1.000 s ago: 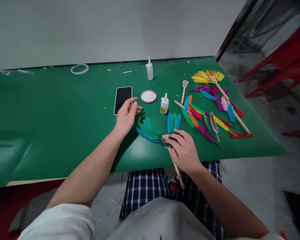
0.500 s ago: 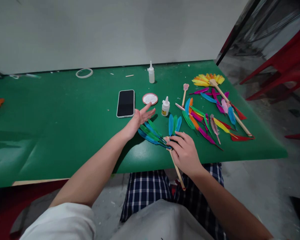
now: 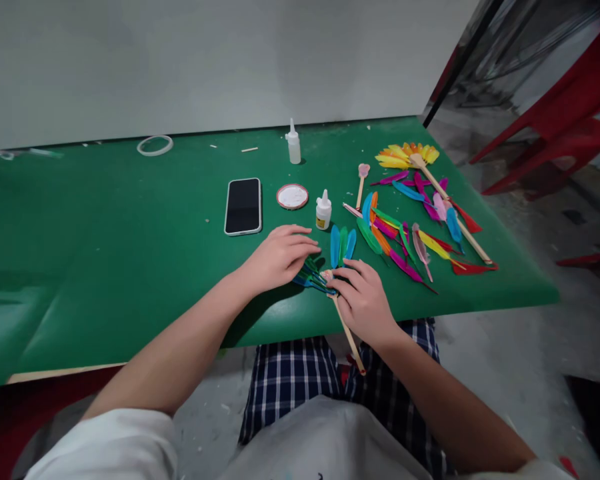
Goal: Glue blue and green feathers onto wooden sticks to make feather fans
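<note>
Near the table's front edge lies a feather fan, its wooden stick handle (image 3: 349,333) jutting out over the edge toward my lap. Upright blue and green feathers (image 3: 343,245) rise behind its head, and more blue and green feathers (image 3: 310,275) fan out to the left. My right hand (image 3: 364,301) is closed around the fan's head, fingertips on the feather bases; its thumb is mostly hidden. Over the left feathers hovers my left hand (image 3: 287,257), palm down, fingers stretched out to the right. Whether its hidden thumb touches the feathers I cannot tell.
Behind the hands are a black-screened phone (image 3: 243,207), a round white lid (image 3: 293,196) and two glue bottles (image 3: 323,211) (image 3: 293,143). Loose coloured feathers (image 3: 380,230) lie to the right, near a yellow feather fan (image 3: 405,157). A clear ring (image 3: 155,146) lies far left.
My left hand has turned from palm-up-sideways to palm down and moved right, over the left feathers. My right hand keeps its hold on the fan. The view has shifted slightly.
</note>
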